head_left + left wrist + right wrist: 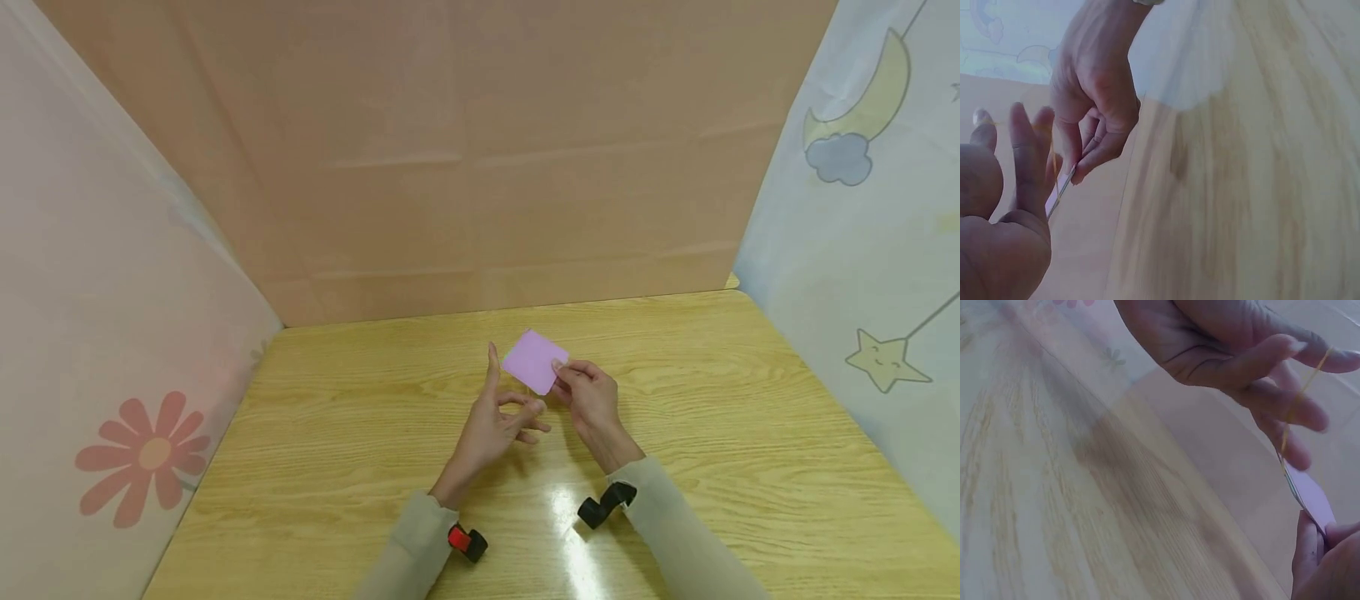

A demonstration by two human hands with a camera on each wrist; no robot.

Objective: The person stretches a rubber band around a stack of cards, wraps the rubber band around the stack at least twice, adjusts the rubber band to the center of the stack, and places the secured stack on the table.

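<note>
A thin stack of square paper [534,361], purple on its broad face, is held up over the table. My right hand [592,404] pinches it near one corner, the thumb on the purple face and fingers behind. Thin layers show along its edge in the right wrist view. A thin yellow-orange rubber band [1285,434] stretches from the fingers of my left hand [491,425] to the stack's edge. In the left wrist view the band [1054,156] also crosses between the spread fingers. My left index finger points up beside the stack, while the other fingers bend below it.
Underneath is a light wood-grain table [337,417]. A plain brownish sheet [465,167] hangs along its back edge. Printed cloths stand at the sides, with a red flower [153,454] on the left and a moon [873,92] on the right.
</note>
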